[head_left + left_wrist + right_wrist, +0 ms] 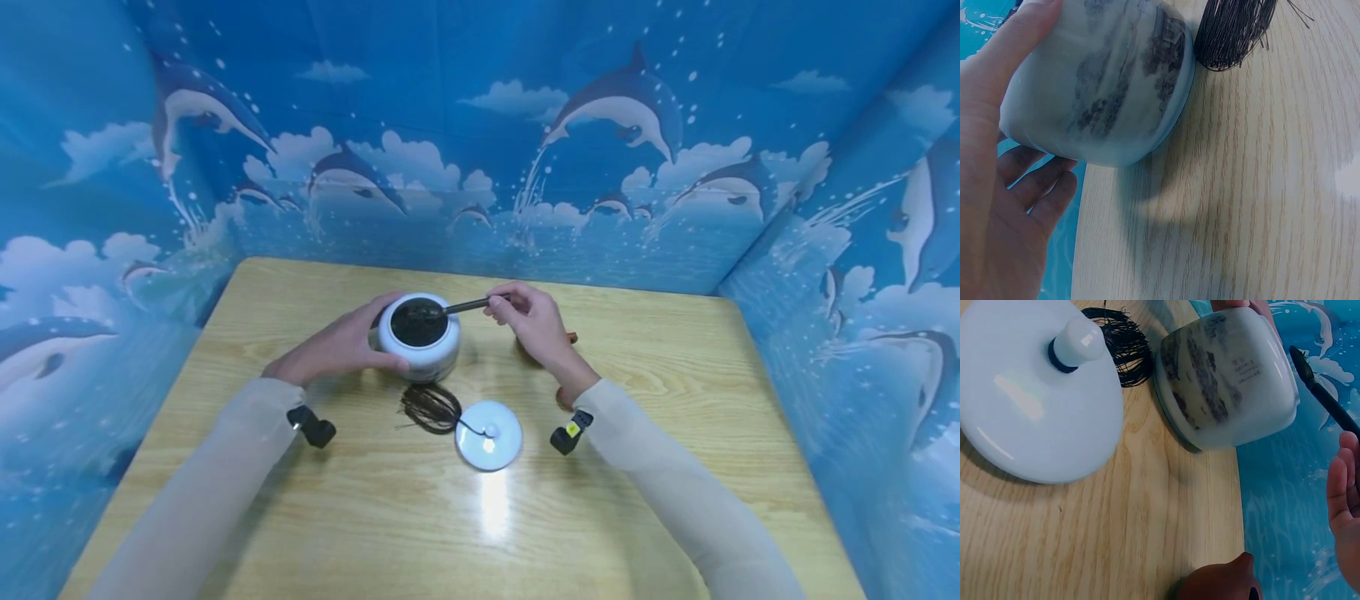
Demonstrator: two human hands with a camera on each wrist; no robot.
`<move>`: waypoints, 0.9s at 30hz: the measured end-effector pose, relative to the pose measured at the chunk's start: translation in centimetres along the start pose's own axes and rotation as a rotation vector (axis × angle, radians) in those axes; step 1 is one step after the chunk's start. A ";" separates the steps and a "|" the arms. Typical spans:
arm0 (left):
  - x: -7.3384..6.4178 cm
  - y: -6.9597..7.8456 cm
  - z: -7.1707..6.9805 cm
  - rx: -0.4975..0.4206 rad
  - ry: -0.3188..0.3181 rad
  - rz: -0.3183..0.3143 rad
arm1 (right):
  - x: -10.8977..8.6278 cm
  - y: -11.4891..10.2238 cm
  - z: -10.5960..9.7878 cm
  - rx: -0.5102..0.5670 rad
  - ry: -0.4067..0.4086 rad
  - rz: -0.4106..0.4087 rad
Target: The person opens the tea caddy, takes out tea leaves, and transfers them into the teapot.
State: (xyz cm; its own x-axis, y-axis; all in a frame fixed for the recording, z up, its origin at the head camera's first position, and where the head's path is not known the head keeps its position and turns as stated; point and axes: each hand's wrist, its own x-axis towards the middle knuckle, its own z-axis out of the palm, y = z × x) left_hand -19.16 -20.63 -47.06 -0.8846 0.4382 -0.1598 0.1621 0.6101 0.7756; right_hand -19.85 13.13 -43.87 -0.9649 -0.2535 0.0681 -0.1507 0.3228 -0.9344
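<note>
My left hand (360, 337) grips a white ceramic tea canister (431, 362) from its left side, thumb on the near side and fingers round the back. A grey landscape is painted on the canister's wall, and dark loose contents (412, 329) show through its open mouth. With fingertips and thumb, my right hand (528, 321) pinches the handle of a slim dark scoop (468, 306). The scoop's tip lies over the canister's mouth in the head view; in the right wrist view its head (1300, 362) shows just outside the rim, carrying a little dark matter.
A round white lid (487, 454) with a knob lies on the wooden table (360, 517), its dark tassel (431, 408) spread beside the canister. Under my right wrist, a reddish-brown clay piece (1219, 581) is partly hidden. Dolphin-print curtains (450, 125) enclose the table.
</note>
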 end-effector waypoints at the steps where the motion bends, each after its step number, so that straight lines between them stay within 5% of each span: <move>1: 0.0 0.0 0.0 0.000 0.000 0.001 | 0.0 -0.1 -0.2 -0.002 0.002 0.000; 27: -0.1 0.2 -0.1 0.007 -0.021 -0.002 | -1.9 -0.4 -6.5 0.107 0.141 -0.044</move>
State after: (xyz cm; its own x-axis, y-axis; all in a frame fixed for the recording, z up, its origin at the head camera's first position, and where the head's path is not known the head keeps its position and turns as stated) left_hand -19.09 -20.59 -46.79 -0.8754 0.4508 -0.1747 0.1632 0.6157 0.7709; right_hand -19.39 19.39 -41.40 -0.9797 -0.1327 0.1505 -0.1765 0.2132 -0.9609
